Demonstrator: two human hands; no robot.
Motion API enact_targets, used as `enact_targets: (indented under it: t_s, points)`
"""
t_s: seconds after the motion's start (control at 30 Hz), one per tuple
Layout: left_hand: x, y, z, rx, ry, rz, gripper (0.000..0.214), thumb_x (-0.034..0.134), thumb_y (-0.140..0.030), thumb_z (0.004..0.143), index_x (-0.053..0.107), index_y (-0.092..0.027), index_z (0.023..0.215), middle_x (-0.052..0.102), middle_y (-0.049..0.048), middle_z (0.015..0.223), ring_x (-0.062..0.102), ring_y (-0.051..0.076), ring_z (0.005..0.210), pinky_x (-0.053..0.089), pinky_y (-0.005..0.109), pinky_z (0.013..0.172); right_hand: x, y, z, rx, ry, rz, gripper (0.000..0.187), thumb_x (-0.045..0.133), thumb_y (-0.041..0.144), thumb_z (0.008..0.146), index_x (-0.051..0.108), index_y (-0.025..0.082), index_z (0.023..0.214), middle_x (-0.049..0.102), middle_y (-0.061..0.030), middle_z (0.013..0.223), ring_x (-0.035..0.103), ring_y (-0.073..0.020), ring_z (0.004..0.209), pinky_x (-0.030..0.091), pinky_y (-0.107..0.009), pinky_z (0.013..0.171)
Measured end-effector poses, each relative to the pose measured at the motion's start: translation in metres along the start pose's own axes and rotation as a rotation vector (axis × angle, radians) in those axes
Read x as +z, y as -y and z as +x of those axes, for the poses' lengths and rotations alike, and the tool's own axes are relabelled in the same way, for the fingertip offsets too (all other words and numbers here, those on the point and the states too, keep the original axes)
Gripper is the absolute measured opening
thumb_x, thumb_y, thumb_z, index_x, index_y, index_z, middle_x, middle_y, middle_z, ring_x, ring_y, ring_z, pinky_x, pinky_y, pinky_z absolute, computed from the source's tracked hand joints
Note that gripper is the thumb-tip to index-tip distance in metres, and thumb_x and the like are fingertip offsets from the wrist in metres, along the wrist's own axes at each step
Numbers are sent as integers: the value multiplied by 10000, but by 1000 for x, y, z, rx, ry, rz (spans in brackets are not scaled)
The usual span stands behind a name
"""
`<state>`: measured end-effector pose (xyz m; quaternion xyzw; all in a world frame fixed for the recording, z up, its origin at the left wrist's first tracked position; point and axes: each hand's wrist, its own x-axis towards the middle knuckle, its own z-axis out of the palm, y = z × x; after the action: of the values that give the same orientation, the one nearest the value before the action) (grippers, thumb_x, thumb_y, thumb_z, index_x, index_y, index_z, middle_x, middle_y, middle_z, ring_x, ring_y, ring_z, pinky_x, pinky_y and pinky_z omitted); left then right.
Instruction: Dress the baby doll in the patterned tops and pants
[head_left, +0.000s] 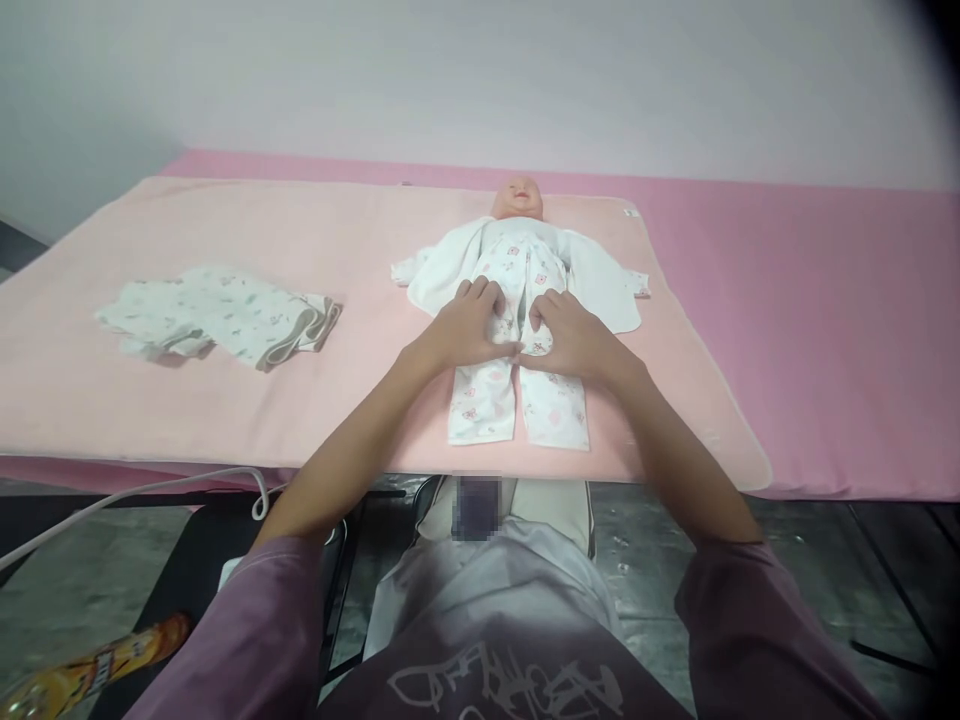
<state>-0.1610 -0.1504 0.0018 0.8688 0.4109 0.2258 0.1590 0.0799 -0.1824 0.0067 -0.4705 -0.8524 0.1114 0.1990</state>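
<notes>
A baby doll (519, 198) lies on its back, its body hidden under baby clothes. A white top (600, 285) is spread beneath, its sleeves out to both sides. Over it lie white printed baby trousers (556, 405), legs towards me. My left hand (472, 322) rests on the trousers' left leg, fingers bent and thumb stretched inward. On the other leg is my right hand (568, 335), its fingers likewise bent and apart from the thumb. Both thumb tips nearly meet at the middle, between the legs. No cloth is visibly pinched in either hand.
A folded white printed baby garment (225, 312) with a greyish edge lies to the left on the peach blanket (360, 390). Below the table edge are a white cable (150, 490), a black chair (202, 570) and a bottle with orange contents (97, 670).
</notes>
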Motion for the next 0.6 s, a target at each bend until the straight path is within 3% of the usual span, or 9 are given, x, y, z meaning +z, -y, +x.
enact_targets:
  t_s: [0.1,0.2,0.3,0.37,0.5,0.6]
  points:
    - [-7,-10,-16,-64,62,-14,509,843,-568,865,472,-263,1033,580,93,1189,586,337,1106,512,471,871,-9,7,-16,62,46,79,462,792,586,899,475,261,986,604,-75,1063,554,-297,951,470,-443,796]
    - [-11,-9,-16,-98,5,-61,394,755,-545,953,512,-252,1052,609,85,1128,597,318,1105,508,460,895,-10,1,-19,74,-69,164,380,706,591,981,526,267,1070,614,-89,1153,578,-314,1061,508,-479,897]
    - [-14,10,16,-102,-205,-81,345,735,-504,972,558,-241,1109,628,124,1203,561,337,1198,480,493,1019,-5,-25,9,98,-262,212,378,660,576,1012,553,278,1219,585,-120,1318,568,-339,1242,520,-522,1022]
    - [-13,31,51,-98,-291,-117,457,800,-535,917,584,-245,1196,616,142,1262,544,353,1266,464,498,1050,-3,-48,42,135,-323,230,473,690,601,985,553,272,1295,558,-139,1378,556,-348,1305,525,-531,1057]
    - [-11,68,110,-113,-197,-220,648,925,-595,762,630,-239,1216,637,119,1126,586,335,1174,490,451,946,-5,-83,100,210,-272,229,614,766,701,907,592,259,1296,584,-134,1269,591,-340,1200,555,-525,995]
    - [-14,75,119,-134,-45,-228,502,910,-581,775,671,-238,1052,639,89,983,608,295,1018,495,432,886,-13,-88,109,230,-147,210,604,776,763,875,640,261,1183,603,-96,1073,584,-307,1028,552,-492,887]
